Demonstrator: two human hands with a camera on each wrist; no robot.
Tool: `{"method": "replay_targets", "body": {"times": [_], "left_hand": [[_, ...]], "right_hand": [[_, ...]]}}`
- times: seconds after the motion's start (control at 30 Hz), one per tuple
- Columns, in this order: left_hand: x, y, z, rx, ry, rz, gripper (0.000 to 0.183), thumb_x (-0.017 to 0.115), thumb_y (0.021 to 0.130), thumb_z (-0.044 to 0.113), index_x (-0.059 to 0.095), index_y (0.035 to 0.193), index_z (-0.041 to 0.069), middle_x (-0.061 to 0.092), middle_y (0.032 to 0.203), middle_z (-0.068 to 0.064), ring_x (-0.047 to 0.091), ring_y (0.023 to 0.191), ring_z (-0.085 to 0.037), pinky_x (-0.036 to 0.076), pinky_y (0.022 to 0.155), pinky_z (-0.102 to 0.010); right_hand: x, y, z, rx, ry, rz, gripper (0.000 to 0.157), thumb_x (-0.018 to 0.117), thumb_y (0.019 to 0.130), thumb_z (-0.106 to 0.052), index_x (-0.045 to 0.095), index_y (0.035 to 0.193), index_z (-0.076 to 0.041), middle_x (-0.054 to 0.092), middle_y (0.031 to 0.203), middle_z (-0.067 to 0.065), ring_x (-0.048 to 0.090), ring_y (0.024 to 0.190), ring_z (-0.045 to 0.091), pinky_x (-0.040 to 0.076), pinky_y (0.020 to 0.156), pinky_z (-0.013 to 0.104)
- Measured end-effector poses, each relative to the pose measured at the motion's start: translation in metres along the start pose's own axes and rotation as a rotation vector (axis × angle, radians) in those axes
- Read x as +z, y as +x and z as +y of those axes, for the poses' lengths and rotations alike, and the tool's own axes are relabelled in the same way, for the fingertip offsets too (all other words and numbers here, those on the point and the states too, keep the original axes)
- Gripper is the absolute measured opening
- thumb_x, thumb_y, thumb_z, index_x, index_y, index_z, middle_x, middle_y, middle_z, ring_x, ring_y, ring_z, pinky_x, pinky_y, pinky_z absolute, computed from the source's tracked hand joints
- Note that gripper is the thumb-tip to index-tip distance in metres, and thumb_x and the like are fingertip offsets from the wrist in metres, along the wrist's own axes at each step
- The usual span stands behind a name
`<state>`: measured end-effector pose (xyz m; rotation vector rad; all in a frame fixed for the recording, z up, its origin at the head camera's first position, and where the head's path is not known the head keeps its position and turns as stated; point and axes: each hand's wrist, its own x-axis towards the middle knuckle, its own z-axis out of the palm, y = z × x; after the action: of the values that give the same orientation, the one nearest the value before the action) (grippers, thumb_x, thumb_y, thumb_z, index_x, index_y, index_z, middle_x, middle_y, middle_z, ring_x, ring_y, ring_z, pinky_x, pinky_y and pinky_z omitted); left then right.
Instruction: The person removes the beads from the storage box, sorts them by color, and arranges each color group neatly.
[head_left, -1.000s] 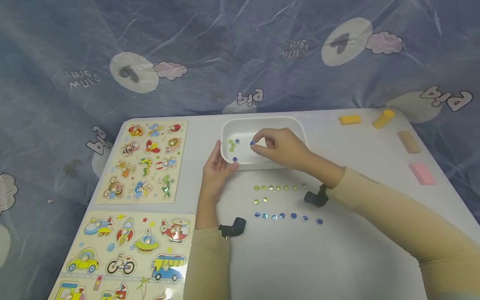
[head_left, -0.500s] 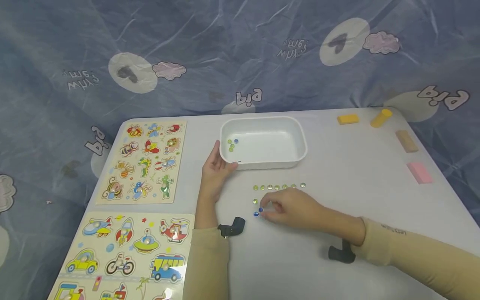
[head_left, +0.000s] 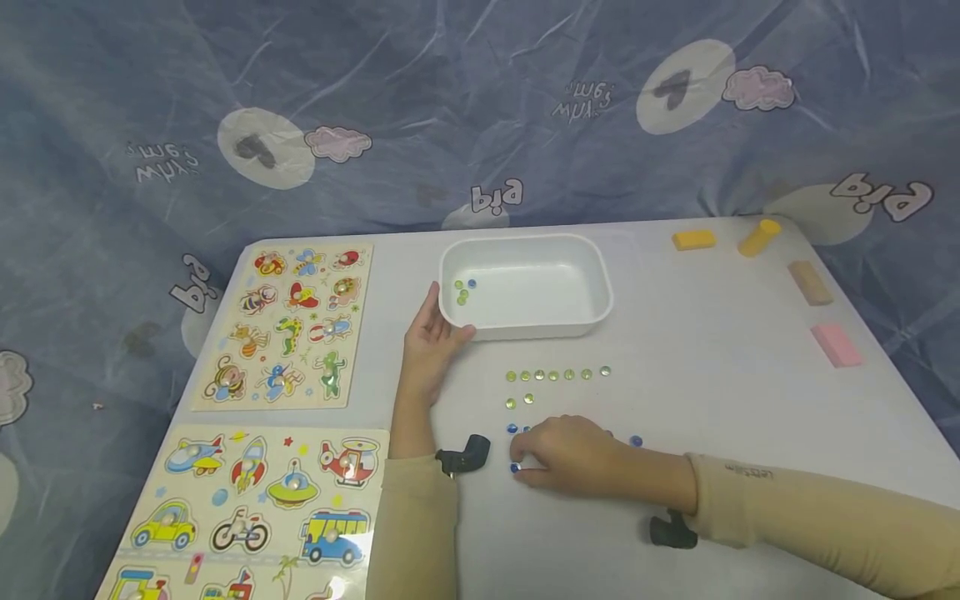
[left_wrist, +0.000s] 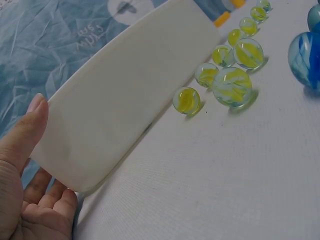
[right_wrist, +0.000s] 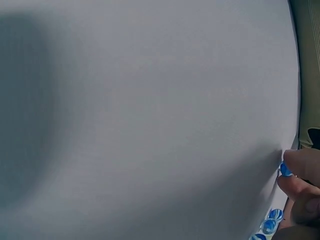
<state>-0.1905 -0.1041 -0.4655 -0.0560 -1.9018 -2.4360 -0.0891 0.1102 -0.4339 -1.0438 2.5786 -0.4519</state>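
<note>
My right hand pinches a blue marble between thumb and forefinger, low over the white table. The same blue marble shows between fingertips in the right wrist view. Just beyond the hand runs a row of blue marbles, partly hidden by it. Farther back lie a row of several yellow-green marbles and a pair of yellow-green marbles. My left hand holds the near left corner of a white tray, thumb at the front wall. Inside are yellow-green marbles and a blue marble.
To the left lie an insect puzzle board and a vehicle puzzle board. Along the right are a yellow block, a yellow cylinder, a brown block and a pink block. A blue printed cloth hangs behind.
My right hand has carried a blue marble from over the tray toward the near side, past the blue row. A second blue marble in the tray is no longer visible. The left hand stays put.
</note>
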Motion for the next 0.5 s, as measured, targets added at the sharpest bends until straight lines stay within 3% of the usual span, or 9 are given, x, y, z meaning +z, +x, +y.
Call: {"method": "replay_targets", "body": {"times": [0.37, 0.5], "left_hand": [[0.000, -0.001, 0.003, -0.003, -0.017, -0.020, 0.097, 0.082, 0.071, 0.016, 0.026, 0.150, 0.018, 0.024, 0.157, -0.004, 0.025, 0.145, -0.021, 0.030, 0.118, -0.033], [0.000, -0.001, 0.004, -0.002, -0.019, -0.023, 0.097, 0.082, 0.071, 0.016, 0.026, 0.150, 0.018, 0.024, 0.158, -0.004, 0.024, 0.145, -0.021, 0.029, 0.119, -0.033]], "right_hand": [[-0.001, 0.003, -0.001, -0.013, -0.051, 0.023, 0.016, 0.070, 0.082, -0.038, 0.071, 0.094, -0.027, 0.070, 0.081, -0.016, 0.045, 0.055, -0.002, 0.042, 0.053, 0.017], [-0.018, 0.004, 0.000, -0.017, -0.029, 0.076, 0.021, 0.068, 0.083, -0.043, 0.070, 0.098, -0.028, 0.066, 0.076, -0.020, 0.044, 0.055, -0.003, 0.044, 0.056, 0.016]]}}
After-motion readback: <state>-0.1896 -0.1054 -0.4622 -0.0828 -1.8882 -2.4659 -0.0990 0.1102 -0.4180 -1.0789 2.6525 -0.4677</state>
